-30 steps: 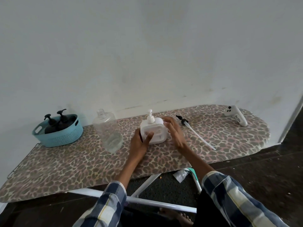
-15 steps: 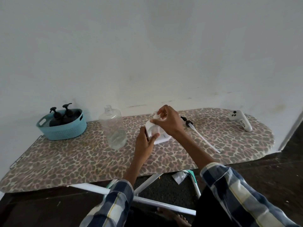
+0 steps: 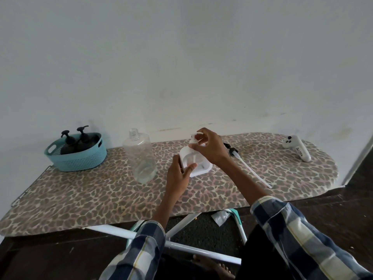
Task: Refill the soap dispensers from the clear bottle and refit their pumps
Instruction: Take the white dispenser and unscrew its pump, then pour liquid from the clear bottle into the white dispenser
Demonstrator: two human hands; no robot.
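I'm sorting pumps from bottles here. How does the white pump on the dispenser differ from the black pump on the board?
The white pump stands upright in the white dispenser, pinched by the right hand; the black pump lies loose on the ironing board, untouched. The black pump's long tube is exposed; the white pump's is not. Both are dispenser pumps.

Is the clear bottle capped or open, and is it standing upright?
Open and upright. The clear bottle stands on its base on the ironing board; its threaded neck is bare, with no cap or pump. A little clear liquid sits at the bottom.
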